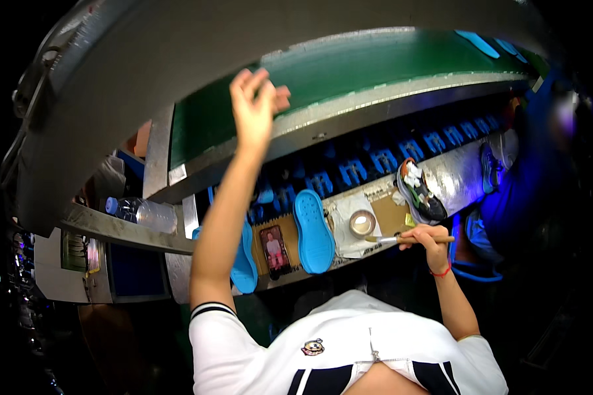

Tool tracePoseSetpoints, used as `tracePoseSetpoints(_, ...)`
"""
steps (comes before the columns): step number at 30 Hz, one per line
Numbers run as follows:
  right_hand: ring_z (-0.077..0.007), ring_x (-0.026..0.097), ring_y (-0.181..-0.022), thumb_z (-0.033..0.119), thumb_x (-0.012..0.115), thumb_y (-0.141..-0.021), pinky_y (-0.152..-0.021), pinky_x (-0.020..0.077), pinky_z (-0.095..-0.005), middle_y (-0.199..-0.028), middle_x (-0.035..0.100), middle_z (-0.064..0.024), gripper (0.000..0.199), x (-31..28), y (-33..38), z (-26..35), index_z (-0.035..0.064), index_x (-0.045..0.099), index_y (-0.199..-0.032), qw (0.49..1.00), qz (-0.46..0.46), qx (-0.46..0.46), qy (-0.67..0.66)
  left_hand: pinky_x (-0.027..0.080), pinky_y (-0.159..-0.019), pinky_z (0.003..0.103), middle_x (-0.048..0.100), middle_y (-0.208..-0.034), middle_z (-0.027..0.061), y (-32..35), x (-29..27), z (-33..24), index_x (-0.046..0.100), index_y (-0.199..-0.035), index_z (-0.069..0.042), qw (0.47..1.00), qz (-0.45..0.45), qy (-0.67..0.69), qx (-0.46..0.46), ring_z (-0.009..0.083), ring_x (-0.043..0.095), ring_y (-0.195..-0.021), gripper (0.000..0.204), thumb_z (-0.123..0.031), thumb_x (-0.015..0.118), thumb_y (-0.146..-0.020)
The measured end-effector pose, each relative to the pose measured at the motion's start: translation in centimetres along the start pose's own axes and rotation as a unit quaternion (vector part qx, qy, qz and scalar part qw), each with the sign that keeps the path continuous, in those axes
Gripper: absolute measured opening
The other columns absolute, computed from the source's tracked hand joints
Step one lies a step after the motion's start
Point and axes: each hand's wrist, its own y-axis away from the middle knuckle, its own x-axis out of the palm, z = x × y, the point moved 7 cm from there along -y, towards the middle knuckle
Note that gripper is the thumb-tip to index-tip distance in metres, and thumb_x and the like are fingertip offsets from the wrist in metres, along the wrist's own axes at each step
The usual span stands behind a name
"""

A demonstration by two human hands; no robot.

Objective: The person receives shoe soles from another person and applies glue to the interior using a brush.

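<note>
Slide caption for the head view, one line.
Right hand holds a brush near a cup; left hand is over a green belt.

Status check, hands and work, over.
Left hand open over green belt; right hand holding brush near cup. Blue sole between phone and cup. Nothing visibly blocking brush.

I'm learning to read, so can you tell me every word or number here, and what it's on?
None I can read.
Cardboard: dark printed marks, too small.
Phone: a person's picture, no readable words.
Shirt patch: a picture, no readable words.
</note>
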Motion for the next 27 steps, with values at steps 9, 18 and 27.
tracePoseSetpoints(9, -0.0127, 0.067, -0.070, 0.012, 0.059, -0.089, -0.062, 0.0496, -0.0225, -0.079, 0.070, -0.0101, 0.019, 2.2, -1.9, -13.0, -0.0045, 0.069, -0.089, 0.991, -0.008, 0.069, 0.115, 0.049, -0.069, 0.036, 0.047, -0.107, 0.0151, 38.5, -11.0, 18.3, 0.044, -0.115, 0.002, 0.860, 0.037, -0.396, -0.320, 0.0217, 0.057, -0.075, 0.059, -0.022, 0.078, -0.073)
tracePoseSetpoints(18, -0.0234, 0.067, -0.065, 0.021, 0.062, -0.085, -0.060, 0.0513, -0.0293, -0.072, 0.068, -0.0129, 0.022, 2.8, -3.9, -16.7, 0.0002, 0.070, -0.085, 0.965, -0.013, 0.039, 0.258, 0.046, -0.071, 0.039, 0.055, -0.087, 0.0152, 40.2, -10.2, 20.8, 0.056, -0.093, 0.002, 0.819, 0.081, -0.469, -0.321, 0.0301, 0.055, -0.078, 0.026, -0.014, 0.071, -0.078)
tracePoseSetpoints(27, -0.0179, 0.068, -0.066, 0.020, 0.062, -0.086, -0.058, 0.0507, -0.0267, -0.073, 0.069, -0.0129, 0.024, 1.5, -3.4, -18.7, -0.0018, 0.070, -0.091, 0.974, -0.018, 0.065, 0.215, 0.051, -0.059, 0.026, 0.059, -0.094, 0.0075, 38.2, -10.4, 18.3, 0.035, -0.124, 0.000, 0.894, 0.020, -0.157, -0.418, 0.0141, 0.059, -0.078, 0.037, -0.015, 0.052, -0.094)
